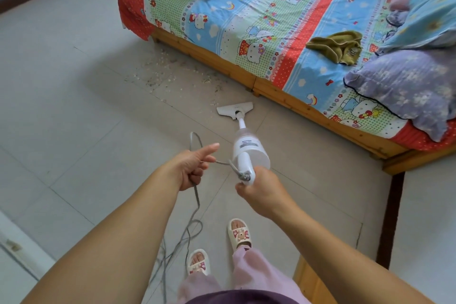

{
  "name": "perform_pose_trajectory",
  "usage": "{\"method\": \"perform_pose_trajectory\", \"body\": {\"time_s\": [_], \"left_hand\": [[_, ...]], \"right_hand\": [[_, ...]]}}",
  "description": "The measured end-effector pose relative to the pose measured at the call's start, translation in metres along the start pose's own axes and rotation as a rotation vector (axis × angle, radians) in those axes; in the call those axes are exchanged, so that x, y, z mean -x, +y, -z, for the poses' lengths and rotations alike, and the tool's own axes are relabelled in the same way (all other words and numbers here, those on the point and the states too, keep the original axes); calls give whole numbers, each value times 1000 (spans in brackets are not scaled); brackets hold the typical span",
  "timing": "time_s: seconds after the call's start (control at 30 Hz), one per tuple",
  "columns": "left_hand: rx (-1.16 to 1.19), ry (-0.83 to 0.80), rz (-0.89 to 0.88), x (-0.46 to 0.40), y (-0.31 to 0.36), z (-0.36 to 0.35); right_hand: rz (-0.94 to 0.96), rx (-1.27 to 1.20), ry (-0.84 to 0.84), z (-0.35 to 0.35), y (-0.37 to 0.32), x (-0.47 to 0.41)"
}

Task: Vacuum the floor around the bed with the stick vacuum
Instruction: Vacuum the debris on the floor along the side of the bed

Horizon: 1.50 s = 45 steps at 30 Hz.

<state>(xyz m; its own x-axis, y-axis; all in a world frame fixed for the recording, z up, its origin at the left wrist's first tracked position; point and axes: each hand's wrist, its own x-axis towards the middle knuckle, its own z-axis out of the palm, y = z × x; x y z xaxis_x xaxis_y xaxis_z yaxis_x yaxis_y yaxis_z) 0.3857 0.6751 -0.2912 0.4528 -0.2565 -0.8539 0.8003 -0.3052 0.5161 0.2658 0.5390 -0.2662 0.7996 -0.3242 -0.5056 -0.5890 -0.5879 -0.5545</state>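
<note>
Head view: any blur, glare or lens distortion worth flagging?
Head view: soft, even daylight, no glare; wide-angle bending at the edges stretches the forearms; pillows at far right are smeared; stick vacuum, debris and both hands stay sharp.

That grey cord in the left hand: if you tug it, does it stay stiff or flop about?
Probably floppy: the cord sags from the left hand and lies in loose loops on the floor. It looks thin, so likely light, and apt to tangle near the slippers.
</note>
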Motion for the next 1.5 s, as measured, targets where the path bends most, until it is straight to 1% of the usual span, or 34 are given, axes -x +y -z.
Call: {"method": "perform_pose_trajectory", "body": {"time_s": [0.1,0.17,0.3,0.47,0.57,0.7,0.77,0.9,1.07,1.17,1.23,1.33,1.43,1.5], "left_hand": [[165,86,-9,0,1,20],[211,111,-14,0,2,27],[252,125,-45,-1,5,30],[375,118,-95,0,6,30],[395,109,-110,3,6,28],[236,118,-119,3,5,27],[207,138,-132,2,7,27],[278,198,-114,-2,9,23],[317,248,-76,-2,15,22],[432,266,-93,-2,20,21],[496,288,-122,-2,22,21],[532,310,-157,-5,23,21],[564,283,-166,-8,26,17],[583,274,-185,-11,28,12]], "right_hand": [[25,73,-77,8,-11,5],[50,167,-112,11,-21,2],[93,400,-132,13,-32,-19],[124,560,-165,17,-21,-46],[137,619,-192,20,-7,-49],[137,698,-234,24,10,-45],[156,740,-248,27,11,-48],[173,797,-249,32,2,-68],[180,810,-179,35,-6,-113],[150,829,-166,42,-2,-133],[118,859,-201,47,4,-139],[74,903,-298,49,15,-142],[77,958,-394,48,23,-143],[106,1019,-429,49,24,-147]]}}
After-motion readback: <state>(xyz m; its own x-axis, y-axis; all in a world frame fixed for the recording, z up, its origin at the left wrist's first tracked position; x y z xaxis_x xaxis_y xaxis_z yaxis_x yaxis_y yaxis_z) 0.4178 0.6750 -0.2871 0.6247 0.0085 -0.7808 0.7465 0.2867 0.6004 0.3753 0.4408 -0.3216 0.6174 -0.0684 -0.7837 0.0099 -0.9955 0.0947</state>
